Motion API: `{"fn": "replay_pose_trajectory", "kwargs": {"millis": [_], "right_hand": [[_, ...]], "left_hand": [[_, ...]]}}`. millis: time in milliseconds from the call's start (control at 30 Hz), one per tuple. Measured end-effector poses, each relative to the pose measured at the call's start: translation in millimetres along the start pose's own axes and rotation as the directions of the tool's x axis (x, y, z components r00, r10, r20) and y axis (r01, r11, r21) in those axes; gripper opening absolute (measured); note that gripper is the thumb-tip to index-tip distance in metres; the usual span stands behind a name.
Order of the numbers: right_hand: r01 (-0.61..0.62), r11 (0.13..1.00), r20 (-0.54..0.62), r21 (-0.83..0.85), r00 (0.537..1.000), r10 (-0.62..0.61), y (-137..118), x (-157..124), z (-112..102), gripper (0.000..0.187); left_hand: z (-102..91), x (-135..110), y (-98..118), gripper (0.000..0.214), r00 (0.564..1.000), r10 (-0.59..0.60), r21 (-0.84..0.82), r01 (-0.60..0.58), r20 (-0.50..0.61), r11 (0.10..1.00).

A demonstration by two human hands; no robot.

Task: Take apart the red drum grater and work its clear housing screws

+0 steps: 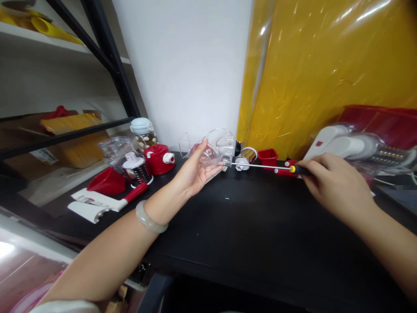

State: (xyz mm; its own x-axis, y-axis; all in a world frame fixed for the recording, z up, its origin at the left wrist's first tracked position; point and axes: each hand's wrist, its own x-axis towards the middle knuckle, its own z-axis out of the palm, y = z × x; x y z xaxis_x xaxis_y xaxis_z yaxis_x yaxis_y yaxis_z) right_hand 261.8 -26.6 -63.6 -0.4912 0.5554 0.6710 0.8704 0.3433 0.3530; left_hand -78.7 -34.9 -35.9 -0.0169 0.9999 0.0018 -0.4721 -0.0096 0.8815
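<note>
My left hand (195,171) is closed around a clear plastic housing (224,143) with a round opening, held up over the black table. In my right hand (335,182) is a screwdriver (267,167), gripped by its black and yellow handle. Its long metal shaft points left, and the tip meets the lower right corner of the clear housing; whether it sits in a screw I cannot tell. Just behind the shaft lies a grater drum (246,158) with a white end. Near it are a small red container (267,156) and red handles (286,170).
On the left stand a red base (159,159), another grater drum (137,169), a red hopper (107,181), a white crank arm (97,202) and a bottle with a light blue lid (142,127). White grater parts (345,145) are at right. A black shelf frame (114,65) rises at left.
</note>
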Motion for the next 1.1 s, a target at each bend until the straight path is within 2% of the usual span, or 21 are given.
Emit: {"fn": "replay_pose_trajectory", "kwargs": {"millis": [167, 367, 500, 600, 733, 800, 867, 933, 1033, 1100], "right_hand": [[-0.014, 1.000, -0.028, 0.011, 0.999, 0.015, -1, 1, 0, 0.037], [0.025, 1.000, -0.113, 0.012, 0.993, -0.023, 4, -1, 6, 0.034], [0.091, 0.994, -0.214, 0.057, 0.974, -0.077, 6, -3, 9, 0.027], [0.093, 0.993, -0.258, 0.070, 0.963, -0.072, 7, -2, 8, 0.025], [0.070, 0.997, -0.335, 0.037, 0.941, -0.054, 10, 4, 5, 0.033], [0.126, 0.992, -0.358, 0.027, 0.927, -0.108, 14, 5, 4, 0.036], [0.201, 0.979, -0.321, 0.015, 0.929, -0.185, 15, 4, 4, 0.027], [0.223, 0.974, -0.229, -0.035, 0.947, -0.225, 15, 2, 4, 0.021], [0.148, 0.981, -0.113, -0.121, 0.980, -0.162, 12, -1, 1, 0.035], [0.112, 0.989, -0.073, -0.098, 0.990, -0.119, 9, -1, 0, 0.045]], "left_hand": [[-1.0, 1, 1, 0.061, 1.000, 0.009, -0.001, -0.009, 0.007, 1.000], [-2.4, 2, 1, 0.066, 1.000, 0.002, -0.045, -0.001, 0.019, 0.999], [-2.1, 1, 3, 0.065, 0.999, -0.012, -0.088, 0.015, 0.040, 0.996], [-1.9, 1, 3, 0.063, 0.999, -0.012, -0.102, 0.016, 0.040, 0.995], [-1.6, 2, 3, 0.061, 0.999, -0.038, -0.100, 0.041, 0.025, 0.994], [-1.6, 3, 2, 0.059, 0.999, -0.044, -0.106, 0.046, 0.017, 0.993], [-1.9, 3, 1, 0.059, 0.999, -0.042, -0.116, 0.045, 0.026, 0.992], [-2.4, 3, 0, 0.058, 0.998, -0.044, -0.121, 0.049, 0.040, 0.991], [-3.0, 3, -1, 0.057, 0.998, -0.044, -0.118, 0.049, 0.047, 0.992], [-3.1, 3, -2, 0.056, 0.998, -0.038, -0.108, 0.042, 0.042, 0.993]]}}
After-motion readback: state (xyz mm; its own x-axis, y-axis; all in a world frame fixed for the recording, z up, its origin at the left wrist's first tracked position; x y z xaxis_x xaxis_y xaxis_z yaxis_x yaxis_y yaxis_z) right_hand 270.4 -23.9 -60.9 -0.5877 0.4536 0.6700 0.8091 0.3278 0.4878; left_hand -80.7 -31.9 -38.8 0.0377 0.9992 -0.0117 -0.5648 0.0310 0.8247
